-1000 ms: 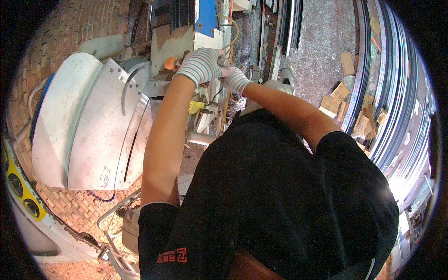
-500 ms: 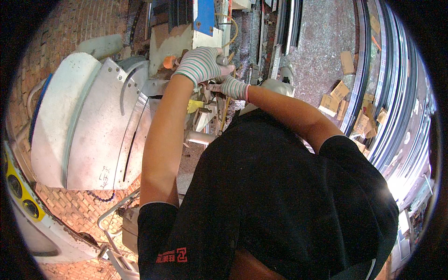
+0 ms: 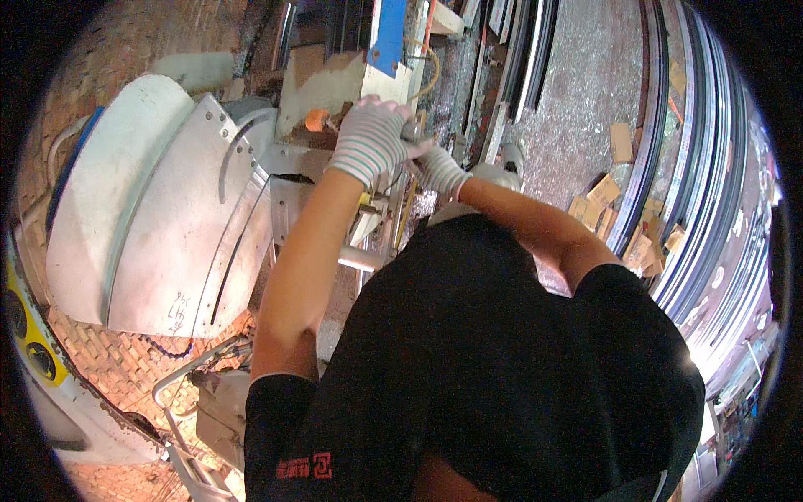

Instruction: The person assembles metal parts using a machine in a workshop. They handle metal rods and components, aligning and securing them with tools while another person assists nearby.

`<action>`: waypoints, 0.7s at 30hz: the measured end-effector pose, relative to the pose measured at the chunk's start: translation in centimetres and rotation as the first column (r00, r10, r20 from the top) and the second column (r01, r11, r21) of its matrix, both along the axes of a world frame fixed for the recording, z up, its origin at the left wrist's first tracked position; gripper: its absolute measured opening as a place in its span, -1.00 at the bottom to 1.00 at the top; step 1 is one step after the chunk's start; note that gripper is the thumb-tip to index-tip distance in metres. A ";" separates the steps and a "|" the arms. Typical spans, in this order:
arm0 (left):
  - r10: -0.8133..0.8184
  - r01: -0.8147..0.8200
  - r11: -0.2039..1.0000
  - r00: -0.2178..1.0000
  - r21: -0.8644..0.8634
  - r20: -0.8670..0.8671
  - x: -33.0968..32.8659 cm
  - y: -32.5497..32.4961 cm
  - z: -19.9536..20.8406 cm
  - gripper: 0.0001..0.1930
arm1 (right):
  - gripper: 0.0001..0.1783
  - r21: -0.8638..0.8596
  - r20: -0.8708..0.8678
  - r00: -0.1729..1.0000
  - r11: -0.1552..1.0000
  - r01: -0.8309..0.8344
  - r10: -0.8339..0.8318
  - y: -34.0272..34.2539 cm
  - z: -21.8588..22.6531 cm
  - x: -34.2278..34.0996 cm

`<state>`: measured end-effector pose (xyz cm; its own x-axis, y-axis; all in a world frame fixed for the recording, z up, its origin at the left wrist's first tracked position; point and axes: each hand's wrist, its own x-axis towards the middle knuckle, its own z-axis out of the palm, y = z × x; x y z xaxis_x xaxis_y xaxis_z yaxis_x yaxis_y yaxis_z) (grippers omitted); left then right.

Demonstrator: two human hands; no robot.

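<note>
Both of my hands wear white striped knit gloves and meet at the front of a pale machine body [image 3: 322, 84]. My left hand [image 3: 368, 140] is closed, its fingers curled beside a short grey metal cylinder [image 3: 412, 130] that it appears to grip. Close against it on the right is my right hand [image 3: 438, 170]; its fingertips are tucked behind the left glove, so their hold is hidden. An orange knob [image 3: 318, 120] sticks out left of my left hand. A small yellow piece [image 3: 365, 200] shows partly beside my left wrist.
Large curved pale metal panels [image 3: 167, 217] stand to the left over brick paving. Long metal profiles [image 3: 711, 167] lie along the right, with cardboard pieces [image 3: 604, 192] beside them. A blue plate [image 3: 387, 38] is on the machine. A metal-framed stand [image 3: 188, 418] is at lower left.
The view has shifted slightly. My right fingertips, visible earlier below the left hand, are now behind the left glove. The yellow piece has become mostly covered by my left wrist.
</note>
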<state>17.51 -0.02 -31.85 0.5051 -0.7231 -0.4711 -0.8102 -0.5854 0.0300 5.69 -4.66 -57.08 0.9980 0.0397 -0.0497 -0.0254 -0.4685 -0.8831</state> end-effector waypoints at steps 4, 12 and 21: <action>-0.013 0.020 0.998 0.994 -0.065 0.105 -0.8 0.8 -0.1 -0.29 | -0.76 0.244 -0.079 0.994 0.965 0.094 -0.077 -2.7 6.3 -2.6; 0.108 -0.062 0.931 0.988 -0.359 0.110 -2.3 2.9 -1.8 -0.34 | -0.74 0.247 0.114 0.993 0.968 -0.047 0.019 -9.4 19.8 -6.8; 0.069 -0.023 0.530 0.998 -0.848 0.016 -3.6 5.1 -2.2 -0.64 | -0.58 0.829 -0.208 0.962 0.491 0.270 -0.177 -10.3 32.1 -4.7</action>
<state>13.95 5.12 -34.03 0.5518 -0.7468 0.3712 -0.7966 -0.3404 0.4995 0.98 -14.93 -24.97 0.9729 -0.1149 -0.2005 -0.1111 0.5282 -0.8418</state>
